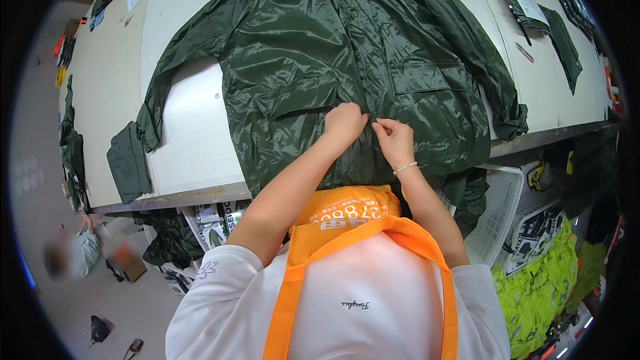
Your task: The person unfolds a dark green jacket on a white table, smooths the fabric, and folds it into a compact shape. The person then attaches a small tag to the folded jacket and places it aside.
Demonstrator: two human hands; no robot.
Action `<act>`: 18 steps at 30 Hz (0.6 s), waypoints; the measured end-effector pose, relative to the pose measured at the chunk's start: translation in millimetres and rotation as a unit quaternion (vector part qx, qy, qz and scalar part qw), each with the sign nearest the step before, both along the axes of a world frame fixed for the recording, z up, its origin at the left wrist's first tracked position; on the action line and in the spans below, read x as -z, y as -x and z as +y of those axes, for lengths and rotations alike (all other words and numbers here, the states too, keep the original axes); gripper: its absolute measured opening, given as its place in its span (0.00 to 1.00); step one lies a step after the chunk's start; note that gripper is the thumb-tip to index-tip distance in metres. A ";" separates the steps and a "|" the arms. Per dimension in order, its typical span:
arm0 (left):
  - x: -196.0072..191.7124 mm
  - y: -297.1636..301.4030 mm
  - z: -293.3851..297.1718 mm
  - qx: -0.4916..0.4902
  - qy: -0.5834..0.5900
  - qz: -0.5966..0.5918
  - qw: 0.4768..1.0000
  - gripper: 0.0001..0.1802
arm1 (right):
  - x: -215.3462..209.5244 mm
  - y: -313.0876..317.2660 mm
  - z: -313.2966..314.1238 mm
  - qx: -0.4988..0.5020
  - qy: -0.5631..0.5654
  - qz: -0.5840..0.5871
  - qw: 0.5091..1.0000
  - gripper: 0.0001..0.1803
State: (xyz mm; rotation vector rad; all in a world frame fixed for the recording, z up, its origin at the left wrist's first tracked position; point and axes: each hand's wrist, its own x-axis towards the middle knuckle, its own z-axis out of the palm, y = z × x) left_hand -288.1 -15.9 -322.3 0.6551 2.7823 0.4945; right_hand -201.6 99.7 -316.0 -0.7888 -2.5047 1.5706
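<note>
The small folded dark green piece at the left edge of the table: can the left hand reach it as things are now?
Probably yes. The left hand pinches the jacket front, but bare table lies between it and the folded piece; nothing blocks the way.

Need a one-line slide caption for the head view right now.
Both hands, left hand and right hand, pinch the front of a dark green raincoat spread on a white table.

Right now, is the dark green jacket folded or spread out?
Spread out. The jacket lies flat on the white table, sleeves out, hem over the edge.
</note>
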 end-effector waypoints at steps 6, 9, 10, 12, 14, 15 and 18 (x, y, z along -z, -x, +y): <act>-1.6 21.9 -8.2 -0.035 -0.178 -0.340 0.923 0.16 | 8.2 3.1 -0.1 -0.015 -0.074 0.059 0.995 0.07; 6.5 9.0 -21.9 -0.097 -0.313 -0.415 0.849 0.17 | 4.5 3.8 -4.0 -0.045 -0.056 0.060 0.996 0.06; -1.7 9.4 -22.0 -0.093 -0.321 -0.408 0.850 0.17 | 4.0 6.8 -6.4 -0.057 -0.036 0.072 0.995 0.06; -4.5 7.0 -23.0 -0.091 -0.341 -0.400 0.846 0.17 | -0.6 3.2 -12.1 -0.048 -0.003 0.077 0.996 0.08; -4.7 4.2 -22.2 -0.090 -0.365 -0.395 0.838 0.17 | -2.5 2.0 -16.2 -0.043 0.027 0.067 0.996 0.08; -5.3 5.5 -24.3 -0.093 -0.359 -0.413 0.832 0.16 | -3.4 4.5 -15.9 -0.053 0.019 0.060 0.997 0.09; 5.3 -8.5 -25.1 -0.099 -0.428 -0.364 0.821 0.12 | 5.6 8.6 -14.1 -0.064 0.019 0.062 0.996 0.08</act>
